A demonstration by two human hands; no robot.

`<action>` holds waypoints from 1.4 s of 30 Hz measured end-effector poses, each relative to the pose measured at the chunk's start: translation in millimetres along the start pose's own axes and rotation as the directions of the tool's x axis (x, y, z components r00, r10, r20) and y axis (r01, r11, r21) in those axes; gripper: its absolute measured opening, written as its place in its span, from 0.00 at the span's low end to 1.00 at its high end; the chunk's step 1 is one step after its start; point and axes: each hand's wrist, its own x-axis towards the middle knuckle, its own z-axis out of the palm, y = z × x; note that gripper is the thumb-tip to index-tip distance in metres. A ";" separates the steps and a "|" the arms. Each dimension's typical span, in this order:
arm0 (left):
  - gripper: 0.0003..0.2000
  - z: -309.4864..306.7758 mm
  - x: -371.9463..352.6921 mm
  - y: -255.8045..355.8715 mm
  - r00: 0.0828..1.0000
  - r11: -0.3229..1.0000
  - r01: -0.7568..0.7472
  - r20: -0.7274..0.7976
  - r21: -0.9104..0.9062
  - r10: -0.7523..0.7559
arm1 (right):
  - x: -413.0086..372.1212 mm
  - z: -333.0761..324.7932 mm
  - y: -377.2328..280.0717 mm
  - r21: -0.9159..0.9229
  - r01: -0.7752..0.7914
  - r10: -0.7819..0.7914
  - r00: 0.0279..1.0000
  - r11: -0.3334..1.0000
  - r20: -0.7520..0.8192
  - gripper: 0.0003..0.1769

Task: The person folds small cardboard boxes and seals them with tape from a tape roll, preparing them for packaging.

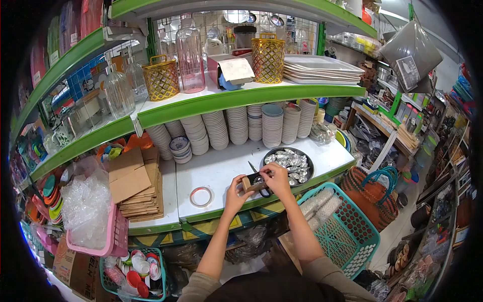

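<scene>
Between my two hands is a small brown box-like piece with a dark inner face [247, 184], held just over the front of the white shelf. My left hand [235, 196] grips its left end with the fingers closed. At its right end my right hand [276, 178] pinches it. A pair of scissors [265, 193] lies partly hidden beneath the hands, with its pointed tip showing behind them. Just behind my right hand sits a round black pan [313, 166] with several silvery foil-wrapped pieces [296, 162] in it. A roll of clear tape [200, 197] lies flat to the left.
Stacks of small bowls [239, 126] line the back of the white shelf. Flattened cardboard [132, 178] is piled at left, beside a pink basket [98, 249] of bubble wrap. A teal basket [370, 236] stands low at right. A green-edged shelf [246, 98] overhangs the bowls.
</scene>
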 end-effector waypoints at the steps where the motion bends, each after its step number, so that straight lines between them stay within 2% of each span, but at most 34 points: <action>1: 0.32 0.2 0.0 0.1 1.000 1.000 -0.001 -0.002 0.012 0.001 | 0.8 -1.9 5.8 0.001 0.001 -0.001 1.000 1.000 0.002 0.06; 4: 0.32 -0.7 -0.1 -0.9 1.000 0.999 -0.003 -0.006 0.035 0.003 | 4.2 -13.1 29.6 0.098 -0.118 0.132 0.979 0.988 -0.158 0.04; 9: 0.32 -1.5 1.0 -0.8 1.000 0.999 -0.005 0.005 0.034 0.005 | 5.9 -27.2 59.1 0.200 -0.218 0.259 0.943 0.955 -0.210 0.04; 11: 0.32 -0.9 0.5 0.3 1.000 0.998 -0.007 0.008 0.066 0.006 | 2.8 -26.9 74.0 0.067 -0.256 0.265 0.934 0.964 -0.239 0.04; 12: 0.32 -0.3 -0.1 0.0 1.000 0.998 -0.006 0.011 0.066 0.005 | 0.9 -26.9 77.2 -0.068 -0.264 0.240 0.939 0.962 -0.247 0.04; 13: 0.32 -0.4 0.1 0.1 1.000 0.998 -0.008 0.012 0.063 0.008 | -0.9 -25.6 83.8 -0.067 -0.265 0.241 0.938 0.962 -0.249 0.04; 15: 0.32 -1.1 1.0 1.3 1.000 0.998 -0.013 0.012 0.061 0.012 | -4.2 -21.3 92.6 -0.222 -0.248 0.212 0.962 0.943 -0.175 0.04; 16: 0.32 -1.0 0.7 2.4 1.000 0.999 -0.004 0.013 0.054 0.003 | -5.5 -20.2 95.3 -0.258 -0.283 0.254 0.957 0.924 -0.141 0.06; 19: 0.32 -0.4 0.3 3.6 1.000 0.999 0.005 0.013 0.041 -0.006 | -10.0 -16.0 98.9 -0.364 -0.264 0.237 0.964 0.893 -0.118 0.08; 26: 0.31 -0.2 -0.1 5.8 1.000 1.000 0.008 0.014 0.028 -0.008 | -7.0 -15.9 100.0 -0.326 -0.268 0.253 0.963 0.906 -0.090 0.09; 28: 0.31 0.1 -0.1 4.4 1.000 1.000 0.006 0.013 0.026 -0.007 | -6.6 -15.7 96.8 -0.322 -0.328 0.297 0.944 0.888 -0.142 0.09; 32: 0.31 0.4 -0.5 5.6 1.000 1.000 0.005 0.008 0.025 -0.006 | -7.0 -16.9 91.9 -0.270 -0.318 0.284 0.946 0.909 -0.158 0.09; 34: 0.32 -1.0 0.6 1.9 1.000 0.999 0.009 0.020 0.034 -0.009 | -6.2 -15.5 94.2 -0.388 -0.248 0.164 0.957 0.888 -0.238 0.07; 35: 0.32 -1.7 0.5 0.1 0.999 0.999 0.013 0.031 0.044 -0.014 | -5.6 -15.0 95.4 -0.387 -0.247 0.163 0.958 0.888 -0.236 0.07; 37: 0.32 -1.8 -0.2 0.4 0.999 0.999 0.016 0.029 0.030 -0.017 | -0.6 -17.4 81.4 -0.214 -0.154 0.096 0.961 0.965 -0.258 0.06; 38: 0.33 -1.6 0.0 0.5 0.999 1.000 0.020 0.029 0.017 -0.020 | 1.2 -18.0 74.2 -0.214 -0.153 0.095 0.961 0.965 -0.258 0.06; 40: 0.33 -1.1 0.5 0.0 1.000 1.000 0.015 0.027 0.017 -0.016 | 5.3 -18.3 36.6 0.051 -0.163 0.171 0.939 0.985 -0.299 0.06; 41: 0.33 -1.1 0.3 -0.5 1.000 1.000 0.011 0.024 0.017 -0.011 | 6.5 -17.0 25.4 0.051 -0.164 0.172 0.939 0.985 -0.299 0.06; 42: 0.33 -1.5 0.4 -1.1 1.000 1.000 0.011 0.024 0.018 -0.012 | 7.6 -15.1 17.2 0.057 -0.073 0.086 0.956 0.996 -0.281 0.06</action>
